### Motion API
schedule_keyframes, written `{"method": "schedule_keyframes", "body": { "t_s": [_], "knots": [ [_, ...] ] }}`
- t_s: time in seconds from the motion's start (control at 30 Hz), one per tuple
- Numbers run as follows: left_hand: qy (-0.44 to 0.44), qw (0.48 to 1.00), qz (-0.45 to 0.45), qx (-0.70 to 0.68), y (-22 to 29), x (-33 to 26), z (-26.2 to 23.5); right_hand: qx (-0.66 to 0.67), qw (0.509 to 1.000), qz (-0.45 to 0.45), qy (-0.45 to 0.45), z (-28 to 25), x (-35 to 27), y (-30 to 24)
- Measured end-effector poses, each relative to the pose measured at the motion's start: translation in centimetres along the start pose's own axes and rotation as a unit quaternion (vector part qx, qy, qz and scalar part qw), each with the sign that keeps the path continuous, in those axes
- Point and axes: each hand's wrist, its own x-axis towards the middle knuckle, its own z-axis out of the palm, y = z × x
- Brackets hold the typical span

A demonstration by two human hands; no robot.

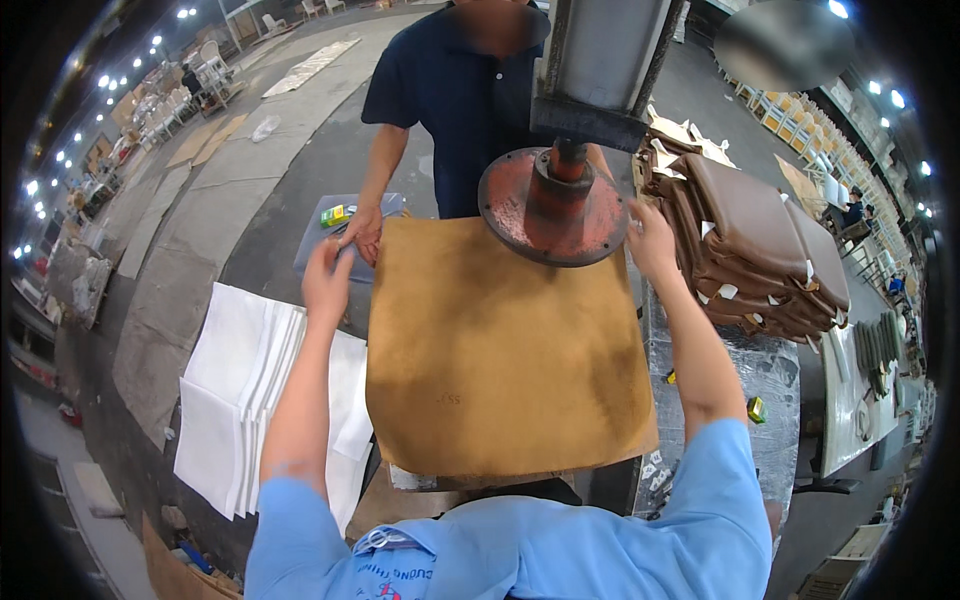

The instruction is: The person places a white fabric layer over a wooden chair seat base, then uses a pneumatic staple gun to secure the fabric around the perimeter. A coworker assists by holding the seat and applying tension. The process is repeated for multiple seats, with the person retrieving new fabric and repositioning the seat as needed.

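Observation:
A square tan-brown sheet or board [500,370] with darker smudges lies in front of me under a press. The press's round red-and-black plate [553,207] hangs over its far right part. My left hand [327,280] is raised just left of the sheet's far left corner, thumb and fingers apart, with nothing seen in it. Close by is a co-worker's hand [366,232], near that same corner. At the far right edge, beside the round plate, my right hand [652,245] has its fingers stretched toward the plate's rim; their tips are partly hard to make out.
White padded sheets [240,390] are stacked at left. Brown cushion covers [750,230] pile up at right on a plastic-wrapped table [730,370]. A co-worker in a dark shirt [450,90] stands opposite. The press column [607,60] rises at the far side. A clear bin [330,260] holds small boxes.

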Motion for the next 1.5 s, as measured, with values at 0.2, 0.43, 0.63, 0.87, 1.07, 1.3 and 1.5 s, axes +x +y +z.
{"method": "schedule_keyframes", "body": {
  "t_s": [0.2, 0.43, 0.63, 0.87, 1.07, 1.3, 1.5],
  "knots": [
    [-0.170, 0.883, -0.417, -0.131, -5.0, -24.2, -7.3, 0.078, 0.925, 0.346, -0.137, -6.8, -25.7, 6.0],
    [-0.195, 0.857, -0.433, -0.203, -5.9, -29.5, -6.4, 0.292, 0.834, 0.460, -0.087, -7.2, -35.2, 3.6],
    [-0.160, 0.876, -0.382, -0.248, -5.4, -29.7, -6.4, 0.241, 0.846, 0.465, -0.097, -5.9, -33.5, 6.5],
    [-0.062, 0.883, -0.403, -0.233, -5.7, -31.0, -5.0, 0.291, 0.852, 0.406, -0.153, -5.2, -33.7, 8.6],
    [0.185, 0.914, -0.360, -0.022, -5.4, -38.9, -6.0, 0.078, 0.971, 0.215, -0.071, -5.4, -30.4, 5.7],
    [-0.370, 0.740, -0.537, 0.163, -0.7, -54.5, -12.2, 0.216, 0.946, -0.091, -0.225, 2.2, -29.6, -14.4],
    [-0.324, 0.787, -0.511, 0.118, -5.6, -54.1, -19.9, 0.278, 0.896, -0.110, -0.328, 9.2, -31.8, -31.0]
  ]
}}
